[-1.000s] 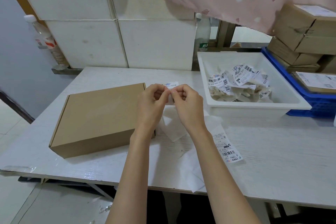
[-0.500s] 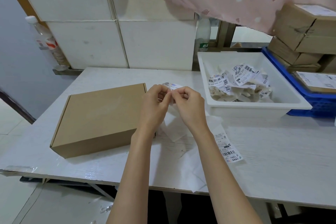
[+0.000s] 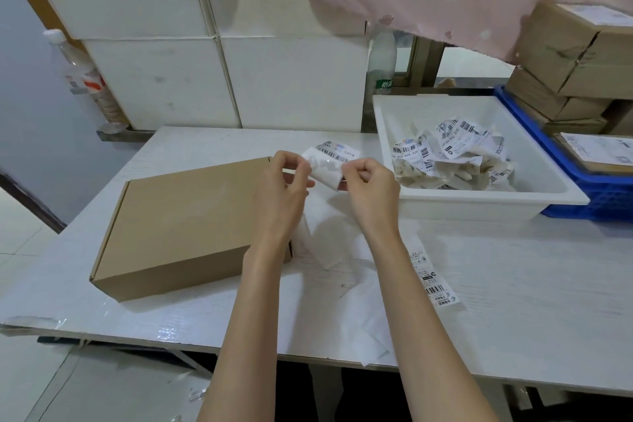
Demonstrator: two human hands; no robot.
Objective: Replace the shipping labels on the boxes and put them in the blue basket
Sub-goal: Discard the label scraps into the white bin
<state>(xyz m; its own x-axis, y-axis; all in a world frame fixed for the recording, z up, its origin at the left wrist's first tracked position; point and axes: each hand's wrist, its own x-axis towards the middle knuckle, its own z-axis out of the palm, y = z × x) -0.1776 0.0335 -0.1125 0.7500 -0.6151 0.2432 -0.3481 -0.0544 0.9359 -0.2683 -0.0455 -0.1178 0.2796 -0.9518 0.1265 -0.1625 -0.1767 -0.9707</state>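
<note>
Nearest the camera, a strip of white backing paper (image 3: 356,315) lies on the table (image 3: 513,301) and runs over its front edge; a printed label (image 3: 432,279) lies just right of it. Above these, both hands are raised over the table. The left hand (image 3: 282,192) and the right hand (image 3: 370,190) each pinch one end of a shipping label (image 3: 334,161) — the label curls between them, barcode side facing up and away. To the left, a closed cardboard box (image 3: 185,226) lies flat on the table. Farther right, a white tray (image 3: 387,134) holds crumpled labels (image 3: 452,154). Beyond it stands the blue basket (image 3: 582,192) — labelled boxes (image 3: 575,55) are stacked in it.
</note>
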